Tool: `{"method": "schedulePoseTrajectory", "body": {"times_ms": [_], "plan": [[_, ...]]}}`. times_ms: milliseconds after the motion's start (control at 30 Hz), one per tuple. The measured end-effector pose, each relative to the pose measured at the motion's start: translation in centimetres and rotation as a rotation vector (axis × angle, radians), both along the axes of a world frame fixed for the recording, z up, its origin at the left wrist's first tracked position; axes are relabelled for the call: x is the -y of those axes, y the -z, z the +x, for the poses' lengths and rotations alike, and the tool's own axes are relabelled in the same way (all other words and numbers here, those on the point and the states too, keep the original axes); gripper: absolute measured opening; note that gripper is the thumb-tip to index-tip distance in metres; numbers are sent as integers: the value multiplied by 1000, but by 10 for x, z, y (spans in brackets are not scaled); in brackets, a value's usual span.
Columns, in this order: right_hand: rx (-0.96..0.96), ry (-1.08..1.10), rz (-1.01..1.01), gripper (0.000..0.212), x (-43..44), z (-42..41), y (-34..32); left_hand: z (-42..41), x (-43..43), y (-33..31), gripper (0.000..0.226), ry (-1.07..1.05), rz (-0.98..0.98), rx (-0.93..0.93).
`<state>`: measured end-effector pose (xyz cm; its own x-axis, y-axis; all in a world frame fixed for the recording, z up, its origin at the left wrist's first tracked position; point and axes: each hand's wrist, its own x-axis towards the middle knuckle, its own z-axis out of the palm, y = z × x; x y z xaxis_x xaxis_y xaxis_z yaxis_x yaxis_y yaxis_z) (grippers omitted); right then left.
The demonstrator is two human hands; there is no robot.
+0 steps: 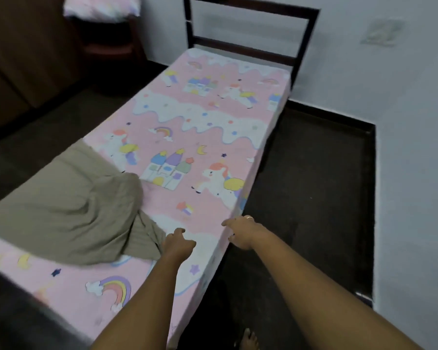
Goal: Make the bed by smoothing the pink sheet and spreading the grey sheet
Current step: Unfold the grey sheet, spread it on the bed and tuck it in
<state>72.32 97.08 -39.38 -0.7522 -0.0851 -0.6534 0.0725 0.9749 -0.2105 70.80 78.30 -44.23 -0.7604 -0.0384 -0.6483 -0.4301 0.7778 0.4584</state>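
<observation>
"Two sheets on the bed. Where does each one lie?"

"Starting at the left: the grey sheet (68,205) is bunched in a rumpled heap on the near left part of the bed, with one corner trailing out toward the middle. Under it the pink sheet (202,117), printed with unicorns, castles and rainbows, is stretched flat over the whole top and down the right side."

"Does anything hold something else?"

"At the far left a dark stand (106,46) carries a pink-and-white bundle (99,7) on top. It is too blurred to name. The dark bed frame (311,34) rises behind the far end of the pink sheet."

"Now the hands."

"The left hand (178,242) is on the pink sheet, just beside the trailing corner of the grey sheet. Its fingers are curled into a fist with the thumb raised. I cannot tell whether it pinches any cloth. To its right, the right hand (243,231) rests at the right edge of the bed. The thumb lies along the top and the fingers bend over the side, out of sight, so I cannot tell whether it grips. A ring (249,217) shows on one finger."

"And further right?"

"Dark floor (314,185) runs beside the bed, with a bare foot (248,337) on it near the bottom. Beyond that is a pale wall (402,122)."
</observation>
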Motion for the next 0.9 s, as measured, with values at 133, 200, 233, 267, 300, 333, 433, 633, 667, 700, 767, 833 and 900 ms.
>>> {"method": "schedulePoseTrajectory", "body": {"times_ms": [133, 200, 233, 267, 300, 333, 433, 633, 667, 700, 767, 833, 900], "plan": [[15, -181, 36, 49, 17, -28, 12, 8, 19, -3, 53, -170, -9, -10], [5, -279, 23, 49, 38, -39, 19, 16, 38, -4, 54, -292, -2, 27], [4, -318, 9, 49, 48, -42, 21, 21, 46, -3, 58, -358, 24, 55], [7, -368, -5, 49, 60, -45, 23, 26, 56, -1, 64, -432, 56, 77], [11, -418, -13, 49, 71, -48, 26, 30, 64, 0, 70, -493, 83, 93], [16, -471, -13, 48, 81, -52, 28, 33, 72, 2, 74, -546, 99, 100], [26, -584, 4, 48, 106, -66, 37, 35, 91, 12, 66, -655, 111, 102], [36, -615, -14, 48, 122, -108, 50, 9, 111, 29, 54, -695, 128, 100], [38, -598, -21, 49, 123, -117, 54, 3, 114, 32, 55, -684, 132, 101], [39, -586, -16, 50, 122, -124, 59, -3, 116, 34, 56, -683, 135, 103], [46, -585, 1, 50, 125, -137, 69, -14, 121, 38, 55, -707, 150, 93], [86, -611, -11, 50, 131, -148, 83, -24, 127, 44, 55, -762, 162, 82], [108, -632, -29, 50, 141, -159, 99, -32, 131, 49, 54, -808, 165, 85]]}}
